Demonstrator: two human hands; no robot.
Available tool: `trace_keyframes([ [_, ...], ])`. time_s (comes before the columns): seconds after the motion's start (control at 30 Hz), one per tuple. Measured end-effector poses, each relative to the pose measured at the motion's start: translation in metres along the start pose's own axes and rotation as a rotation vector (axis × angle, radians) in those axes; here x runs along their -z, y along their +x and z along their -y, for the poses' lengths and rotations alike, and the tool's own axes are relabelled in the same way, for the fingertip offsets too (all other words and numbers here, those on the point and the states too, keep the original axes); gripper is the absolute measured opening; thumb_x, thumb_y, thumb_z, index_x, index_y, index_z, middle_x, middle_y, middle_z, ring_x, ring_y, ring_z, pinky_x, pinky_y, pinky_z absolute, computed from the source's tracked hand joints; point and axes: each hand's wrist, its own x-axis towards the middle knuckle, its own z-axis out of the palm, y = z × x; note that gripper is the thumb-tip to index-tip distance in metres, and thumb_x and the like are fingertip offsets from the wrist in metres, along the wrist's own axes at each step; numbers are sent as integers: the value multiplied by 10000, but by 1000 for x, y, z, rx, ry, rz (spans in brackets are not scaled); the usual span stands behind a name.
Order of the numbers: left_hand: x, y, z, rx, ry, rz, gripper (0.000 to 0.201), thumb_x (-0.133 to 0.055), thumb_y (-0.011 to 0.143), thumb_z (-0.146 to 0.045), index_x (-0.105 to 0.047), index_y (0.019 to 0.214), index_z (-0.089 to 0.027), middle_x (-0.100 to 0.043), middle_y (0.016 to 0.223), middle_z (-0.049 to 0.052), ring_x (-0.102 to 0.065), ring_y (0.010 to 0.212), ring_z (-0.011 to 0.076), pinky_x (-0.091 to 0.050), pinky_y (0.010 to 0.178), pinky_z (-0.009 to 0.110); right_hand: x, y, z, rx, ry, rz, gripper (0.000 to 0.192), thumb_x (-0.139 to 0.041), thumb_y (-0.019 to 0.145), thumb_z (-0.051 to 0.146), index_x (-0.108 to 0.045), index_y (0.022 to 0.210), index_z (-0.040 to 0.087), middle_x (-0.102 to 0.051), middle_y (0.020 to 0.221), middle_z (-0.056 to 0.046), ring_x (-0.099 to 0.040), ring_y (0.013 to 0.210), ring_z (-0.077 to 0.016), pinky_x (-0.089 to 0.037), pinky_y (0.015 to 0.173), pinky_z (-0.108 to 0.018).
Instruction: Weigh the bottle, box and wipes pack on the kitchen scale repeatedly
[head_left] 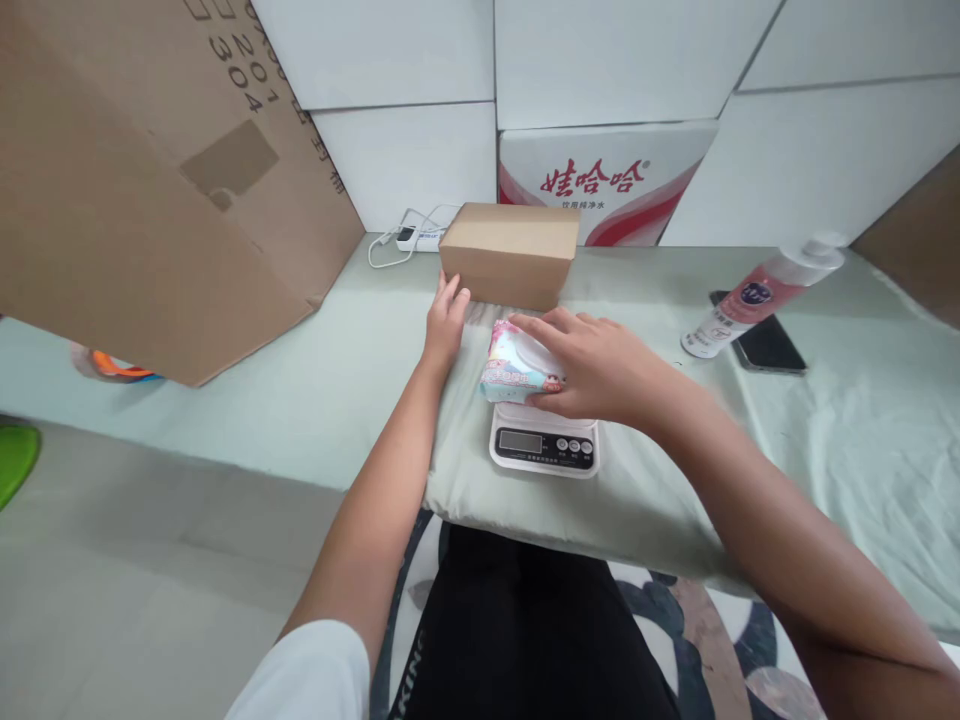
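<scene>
On a white digital kitchen scale rests a small pack of wet wipes, pale blue and pink with a white lid. My right hand grips the pack from the right, thumb along its near edge and index finger over its far edge. The palm covers the pack's right part and much of the weighing plate. The scale's display looks blank. Just behind stands a brown cardboard box. My left hand touches that box at its lower left front corner, fingers apart and partly stretched out.
To the right, a pink-and-white bottle stands beside a dark phone. A power strip with a white cable lies behind. Large cardboard leans in at left, near rolls of tape. White cartons line the back.
</scene>
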Motion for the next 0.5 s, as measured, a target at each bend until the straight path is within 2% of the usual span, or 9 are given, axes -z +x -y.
trace_keyframes([
  [0.1,0,2,2,-4,6,2,602,-586,1008,-543,-604,1529,-242,-267,1798,49,-210,1686,242,-185,1373,371,-1,5,-4,-41,27,24,803,-754,832,479,-537,1585,303,-698,1247,-148,-695,926,-324,-451,745,-359],
  [0.23,-1,5,6,-12,8,-5,591,-602,998,-557,-625,1508,-261,-297,1788,45,-227,1681,244,-172,1377,390,10,8,-29,-103,390,-29,694,-845,762,451,-677,1422,316,-744,1175,-92,-707,957,-301,-500,732,-348],
  [0.3,-2,6,7,-10,5,-15,597,-609,990,-583,-642,1492,-262,-306,1785,51,-235,1679,258,-174,1376,395,17,7,-48,-238,660,-40,580,-866,744,447,-732,1287,290,-769,1082,-74,-711,875,-277,-522,686,-350],
  [0.4,-2,7,8,-10,5,-22,607,-617,985,-596,-653,1482,-250,-313,1783,63,-234,1678,265,-179,1374,386,26,3,-74,-570,1011,-121,411,-800,816,451,-717,1163,246,-744,902,-63,-655,667,-209,-497,568,-336],
  [0.43,-3,7,8,-9,6,-23,604,-619,986,-587,-653,1483,-245,-315,1782,67,-232,1678,260,-180,1373,382,28,2,-82,-671,1056,-178,390,-774,843,454,-700,1162,242,-729,885,-62,-635,637,-194,-481,544,-329],
  [0.5,-3,7,8,-4,6,-27,593,-620,990,-560,-649,1487,-238,-312,1781,73,-230,1678,250,-185,1372,379,28,3,-97,-796,975,-322,432,-779,840,462,-671,1203,255,-699,930,-63,-615,641,-183,-466,535,-329],
])
